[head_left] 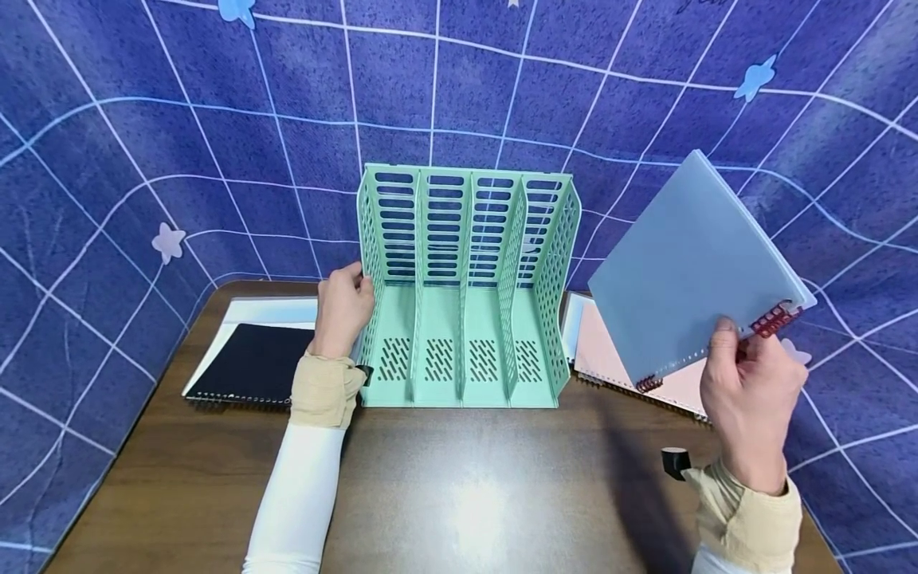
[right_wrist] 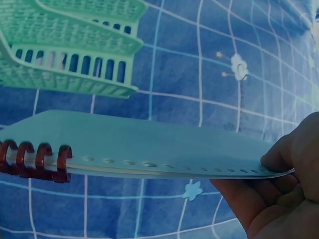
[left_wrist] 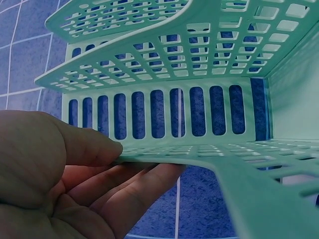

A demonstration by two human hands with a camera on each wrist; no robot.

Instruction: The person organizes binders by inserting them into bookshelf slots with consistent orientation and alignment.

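A mint-green file organizer (head_left: 439,307) with upright perforated dividers stands at the back middle of the table. My left hand (head_left: 343,309) pinches the edge of its left side wall. In the left wrist view the thumb lies on the inner face of that wall (left_wrist: 199,162), the other fingers on the outer face. Off to the right, my right hand (head_left: 753,399) grips a blue-grey notebook (head_left: 692,267) by its bound edge, tilted in the air. Red binding rings (right_wrist: 42,162) and a row of punched holes show along that edge in the right wrist view.
Left of the organizer lies a black spiral notebook (head_left: 254,363) on top of white sheets or a pad (head_left: 268,309). On the right, below the held notebook, lies a pink spiral notebook (head_left: 602,343). A blue patterned cloth (head_left: 301,143) hangs behind the brown table (head_left: 416,486).
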